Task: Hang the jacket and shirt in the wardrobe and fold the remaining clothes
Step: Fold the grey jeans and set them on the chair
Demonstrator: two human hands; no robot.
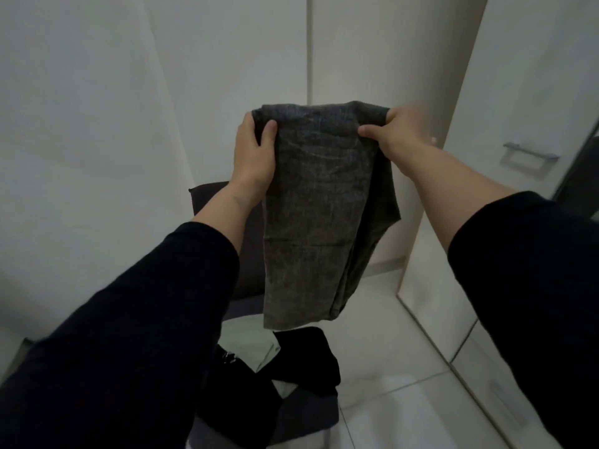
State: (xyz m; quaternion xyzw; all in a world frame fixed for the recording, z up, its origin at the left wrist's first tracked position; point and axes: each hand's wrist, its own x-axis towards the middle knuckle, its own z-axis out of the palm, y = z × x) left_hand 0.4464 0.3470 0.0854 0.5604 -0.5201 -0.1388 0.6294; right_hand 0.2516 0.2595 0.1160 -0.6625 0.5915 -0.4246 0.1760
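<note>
Left hand (252, 157) and right hand (393, 132) each pinch a top corner of the folded grey garment (321, 202); its back layers are hidden. At 6 o'clock, dark clothes (291, 367) blur together.

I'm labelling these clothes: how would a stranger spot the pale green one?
Start at the dark chair below the raised grey garment. On its seat lies a clothes pile; the pale green garment sits there, the only light piece, beside black clothes.

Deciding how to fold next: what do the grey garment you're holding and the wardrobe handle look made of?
Grey garment: looks like washed denim or a similar heavy woven cotton, matte, with faded mottling and a stiff hang; probably jeans. Wardrobe handle: seemingly brushed metal, silvery with a dull sheen, though blur leaves it open.
</note>
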